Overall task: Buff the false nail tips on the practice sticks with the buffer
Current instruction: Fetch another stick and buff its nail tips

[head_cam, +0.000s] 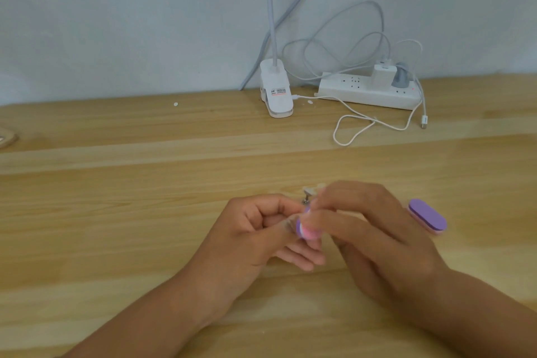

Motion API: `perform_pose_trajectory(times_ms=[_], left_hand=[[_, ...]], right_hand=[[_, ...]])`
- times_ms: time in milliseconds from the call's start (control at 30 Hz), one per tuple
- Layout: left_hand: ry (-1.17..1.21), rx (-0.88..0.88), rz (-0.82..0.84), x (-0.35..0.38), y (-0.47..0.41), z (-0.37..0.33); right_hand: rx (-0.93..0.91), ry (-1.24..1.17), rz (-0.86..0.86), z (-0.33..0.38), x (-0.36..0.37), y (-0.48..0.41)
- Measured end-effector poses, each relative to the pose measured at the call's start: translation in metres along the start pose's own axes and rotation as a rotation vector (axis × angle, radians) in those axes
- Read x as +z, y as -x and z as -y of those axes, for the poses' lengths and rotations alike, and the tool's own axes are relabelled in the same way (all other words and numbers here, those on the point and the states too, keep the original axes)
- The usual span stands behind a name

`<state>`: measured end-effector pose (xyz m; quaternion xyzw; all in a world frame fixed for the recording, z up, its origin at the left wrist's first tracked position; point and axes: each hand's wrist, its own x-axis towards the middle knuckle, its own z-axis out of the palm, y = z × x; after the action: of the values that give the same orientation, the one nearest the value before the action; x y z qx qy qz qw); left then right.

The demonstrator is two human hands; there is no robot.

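Observation:
My left hand (255, 229) is curled around the practice sticks (308, 194), whose pale tips and small metal screw poke out above its fingers; the nail tips themselves are mostly hidden. My right hand (374, 229) pinches a small purple-and-pink buffer (305, 230) and holds it against the sticks between both hands. The right hand's fingertips are blurred. A second purple-and-pink buffer block (427, 216) lies flat on the wooden table (145, 212), just right of my right hand.
At the back by the wall stand a white clip lamp base (276, 90) and a white power strip (367, 90) with plugs. A white charging cable (357, 125) loops over the table in front of them. A few small white specks (175, 104) lie nearby.

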<state>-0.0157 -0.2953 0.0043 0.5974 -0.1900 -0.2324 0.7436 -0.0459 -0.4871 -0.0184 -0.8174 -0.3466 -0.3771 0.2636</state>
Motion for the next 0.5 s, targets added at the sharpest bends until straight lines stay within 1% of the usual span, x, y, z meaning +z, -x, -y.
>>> perform_pose_trajectory(times_ms=[100,200,333,467,500], left_hand=[[-0.004,-0.003,0.007,-0.001,0.000,0.000],[-0.032,0.011,0.015,0.000,0.000,0.000],[-0.066,0.012,0.005,0.000,0.000,0.002],[-0.139,0.027,0.013,0.002,0.000,0.003],[-0.139,0.030,0.007,0.003,0.000,0.003]], right_hand=[[0.037,0.000,0.014,-0.007,-0.002,0.000],[0.008,-0.069,0.050,-0.007,0.001,0.002],[0.062,-0.039,0.087,-0.011,-0.008,-0.003],[0.063,-0.189,0.116,0.004,-0.005,-0.009],[0.069,-0.162,0.128,0.001,-0.006,-0.010]])
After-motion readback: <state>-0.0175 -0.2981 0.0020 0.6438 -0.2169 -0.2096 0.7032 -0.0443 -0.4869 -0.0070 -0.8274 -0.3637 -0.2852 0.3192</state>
